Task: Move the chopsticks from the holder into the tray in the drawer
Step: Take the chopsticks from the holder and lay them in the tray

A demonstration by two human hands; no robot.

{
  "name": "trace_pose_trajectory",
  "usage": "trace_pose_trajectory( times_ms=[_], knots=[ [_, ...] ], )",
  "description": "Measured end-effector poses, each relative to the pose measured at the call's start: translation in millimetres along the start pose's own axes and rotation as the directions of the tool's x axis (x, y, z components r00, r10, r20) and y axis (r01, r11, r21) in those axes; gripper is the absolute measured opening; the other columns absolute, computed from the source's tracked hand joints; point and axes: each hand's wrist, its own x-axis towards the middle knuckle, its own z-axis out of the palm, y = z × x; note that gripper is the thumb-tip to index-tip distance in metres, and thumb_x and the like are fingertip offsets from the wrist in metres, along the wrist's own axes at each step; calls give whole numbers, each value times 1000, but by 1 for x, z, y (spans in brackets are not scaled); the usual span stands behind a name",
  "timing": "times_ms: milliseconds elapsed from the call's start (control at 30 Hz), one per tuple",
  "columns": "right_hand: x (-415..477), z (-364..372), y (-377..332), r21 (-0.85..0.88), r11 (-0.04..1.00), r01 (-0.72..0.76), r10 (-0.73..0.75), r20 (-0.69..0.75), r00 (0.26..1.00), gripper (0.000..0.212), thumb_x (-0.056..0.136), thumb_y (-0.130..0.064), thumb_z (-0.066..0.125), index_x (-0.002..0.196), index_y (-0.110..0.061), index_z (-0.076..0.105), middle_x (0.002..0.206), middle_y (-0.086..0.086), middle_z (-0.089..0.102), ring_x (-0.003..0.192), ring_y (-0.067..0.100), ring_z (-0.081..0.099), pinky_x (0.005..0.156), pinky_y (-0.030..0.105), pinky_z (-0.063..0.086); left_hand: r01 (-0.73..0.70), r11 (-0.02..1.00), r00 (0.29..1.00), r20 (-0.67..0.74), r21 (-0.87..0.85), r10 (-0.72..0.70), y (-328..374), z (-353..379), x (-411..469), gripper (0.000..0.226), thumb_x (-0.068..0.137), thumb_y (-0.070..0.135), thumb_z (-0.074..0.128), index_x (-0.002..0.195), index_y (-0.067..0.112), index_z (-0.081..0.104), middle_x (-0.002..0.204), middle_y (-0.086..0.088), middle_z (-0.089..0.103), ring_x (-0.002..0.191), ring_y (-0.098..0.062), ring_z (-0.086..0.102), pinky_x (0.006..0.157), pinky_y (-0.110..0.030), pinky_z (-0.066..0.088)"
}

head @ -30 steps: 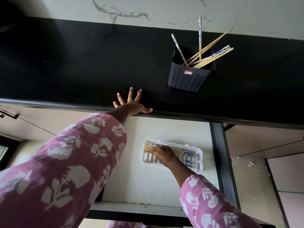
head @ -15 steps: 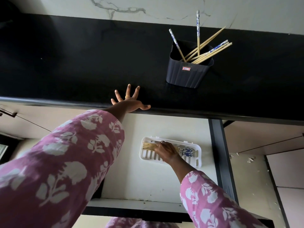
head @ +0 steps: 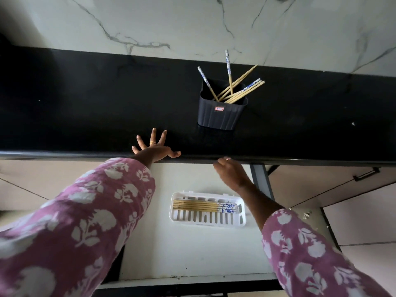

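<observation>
A long black polished stone countertop [head: 85, 103] is stretching across the whole view, and a white, grey-veined marble wall [head: 192, 22] is rising behind it. Below the countertop's front edge a white drawer [head: 182, 249] is standing pulled out. Two arms in pink sleeves [head: 75, 221] printed with white flowers are reaching toward the countertop.

A white slatted rectangular plastic tray [head: 177, 217] is lying flat on the drawer floor, below the countertop edge. A dark grey ribbed plastic holder [head: 220, 116] with a small red label is standing upright on the countertop, right of its middle.

The left hand [head: 154, 148] is resting on the countertop's front edge with its fingers spread straight, gripping nothing. The right hand [head: 231, 172] is hovering just below that edge, under the holder, with its fingers loosely curled and nothing showing in them.

Several pale bamboo chopsticks [head: 242, 93] with blue-and-white patterned tops are leaning fanned out inside the holder. A second batch of chopsticks [head: 197, 206] is lying side by side in the tray, along the side nearer the countertop. A small gold ring [head: 151, 143] is sitting on a left-hand finger.
</observation>
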Motion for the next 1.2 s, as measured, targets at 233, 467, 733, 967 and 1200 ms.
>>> trace_pose_trajectory(
  times_ms=[233, 467, 733, 967, 1200],
  knots=[
    [43, -56, 57, 74, 955, -286, 293, -353, 888, 16, 64, 2, 76, 73, -10, 70, 68, 6, 69, 62, 22, 67, 58, 22, 52, -9, 1000, 1000, 7, -21, 9, 0, -2, 0, 95, 75, 69, 57, 145, 50, -4, 156, 18, -18, 139, -39, -28, 112, -60, -10],
    [91, -94, 87, 521, 571, -635, 806, -207, 555, 25, 92, -11, 55, 112, 0, 65, 111, 20, 67, 104, 31, 62, 88, 35, 49, -14, 1000, 1000, 5, 6, 14, 1, -2, 2, 95, 76, 68, 57, 146, 49, -6, 156, 15, -22, 139, -41, -28, 111, -61, -8],
    [138, -100, 113, 778, -3, -629, 939, 218, 265, 41, 82, -30, 70, 105, 3, 66, 107, 18, 70, 99, 27, 67, 80, 32, 53, -2, 1000, 1000, 18, 18, 1, 3, -3, 4, 97, 77, 66, 58, 145, 49, -9, 154, 16, -27, 138, -41, -30, 110, -62, -8],
    [151, -89, 115, 799, -161, -580, 930, 320, 183, 38, 82, -19, 70, 114, 1, 64, 117, 19, 66, 109, 28, 64, 88, 30, 50, 0, 1000, 1000, 28, 24, 0, 3, -2, 8, 100, 76, 66, 59, 145, 48, -11, 153, 15, -29, 137, -41, -31, 110, -62, -8],
    [147, -98, 110, 824, -119, -554, 962, 235, 143, 34, 85, -20, 66, 112, 0, 64, 113, 17, 68, 105, 27, 65, 83, 30, 50, 7, 1000, 1000, 13, 27, -7, 2, -1, 10, 99, 76, 67, 59, 145, 49, -10, 154, 15, -28, 137, -41, -31, 110, -63, -8]
  ],
)
